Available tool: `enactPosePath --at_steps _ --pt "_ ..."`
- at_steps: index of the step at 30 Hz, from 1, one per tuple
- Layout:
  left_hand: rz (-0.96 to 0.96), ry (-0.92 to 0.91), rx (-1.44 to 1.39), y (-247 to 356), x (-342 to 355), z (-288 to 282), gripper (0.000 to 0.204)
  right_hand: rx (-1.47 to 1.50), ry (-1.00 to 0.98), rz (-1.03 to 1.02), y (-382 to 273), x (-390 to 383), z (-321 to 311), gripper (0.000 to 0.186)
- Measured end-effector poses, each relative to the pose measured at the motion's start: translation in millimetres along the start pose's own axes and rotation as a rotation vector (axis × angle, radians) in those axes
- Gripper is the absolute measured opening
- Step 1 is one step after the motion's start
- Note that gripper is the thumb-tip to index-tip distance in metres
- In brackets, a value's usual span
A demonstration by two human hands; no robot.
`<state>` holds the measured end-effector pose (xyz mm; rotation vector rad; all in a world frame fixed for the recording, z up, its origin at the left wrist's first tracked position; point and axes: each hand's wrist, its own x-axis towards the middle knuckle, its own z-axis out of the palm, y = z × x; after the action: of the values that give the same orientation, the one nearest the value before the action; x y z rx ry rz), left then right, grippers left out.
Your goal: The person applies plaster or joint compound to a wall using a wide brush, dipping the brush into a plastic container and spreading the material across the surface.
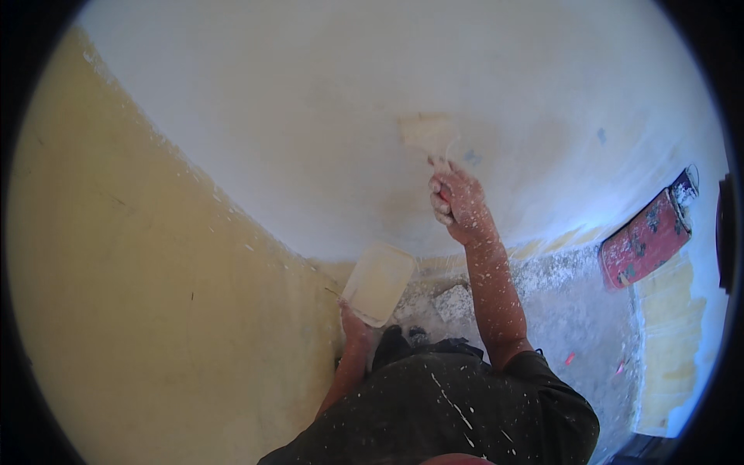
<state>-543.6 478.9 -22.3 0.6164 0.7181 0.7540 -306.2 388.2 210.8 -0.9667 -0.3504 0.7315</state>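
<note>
My right hand (459, 200) is wrapped round the handle of a wide flat paintbrush (428, 133), its pale, cream-coloured head against or close to the white-coated wall (325, 101). Whether the bristles touch the wall I cannot tell. Lower down, by the room's corner, my left hand (356, 322) grips a pale rectangular plastic tub (380, 280) at its lower edge. The tub is tilted, and its inside looks whitish. White specks cover my right hand, forearm and dark shirt.
A bare yellow wall (163, 294) meets the white one at the left. At the right stands a scuffed red drum (645, 239) with a dark container (684, 188) at its top. The grey floor (573, 310) is splattered white, with rubble-like pieces (452, 302) near the wall.
</note>
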Motion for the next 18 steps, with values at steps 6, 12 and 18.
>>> enactPosePath --at_steps 6,12,18 --pt "0.009 -0.018 -0.002 5.9 -0.8 3.5 0.060 -0.008 -0.076 -0.072 7.9 27.0 -13.4 0.038" --pt "-0.027 0.034 -0.080 27.4 -25.8 39.2 0.061 -0.127 0.112 0.109 176.0 45.6 -106.0 0.034" --pt "-0.010 0.012 -0.074 26.0 -26.1 32.3 0.060 0.030 0.264 0.541 225.6 32.3 -146.3 0.015"
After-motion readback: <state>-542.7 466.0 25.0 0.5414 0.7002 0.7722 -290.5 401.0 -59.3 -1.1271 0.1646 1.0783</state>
